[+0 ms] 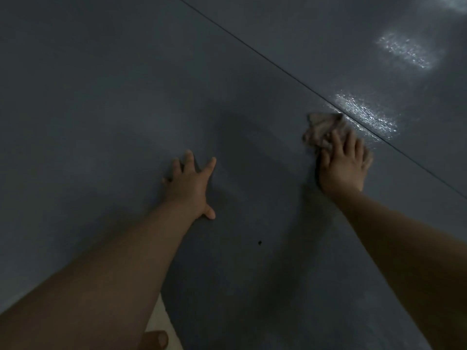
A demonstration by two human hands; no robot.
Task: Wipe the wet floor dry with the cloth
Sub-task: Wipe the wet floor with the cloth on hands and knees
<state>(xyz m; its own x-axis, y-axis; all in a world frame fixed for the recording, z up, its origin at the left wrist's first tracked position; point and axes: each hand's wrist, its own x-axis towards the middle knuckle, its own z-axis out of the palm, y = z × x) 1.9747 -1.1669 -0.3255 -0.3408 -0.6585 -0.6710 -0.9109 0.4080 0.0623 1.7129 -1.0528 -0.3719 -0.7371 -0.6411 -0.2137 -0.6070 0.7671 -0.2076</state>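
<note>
Dimly, right hand (341, 162) presses cloth (323, 130) on seemingly wet floor (366, 114).

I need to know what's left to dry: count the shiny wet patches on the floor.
2 clear ones: one wet patch just beyond the cloth under the right hand, across the floor seam; another wet patch farther off, upper right. A faint sheen at the top-right corner may be a third.

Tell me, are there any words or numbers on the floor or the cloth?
None. The grey floor has only a thin line, a dark speck and shiny wet patches. The cloth under the right hand is plain. The left hand rests flat on the floor.
</note>
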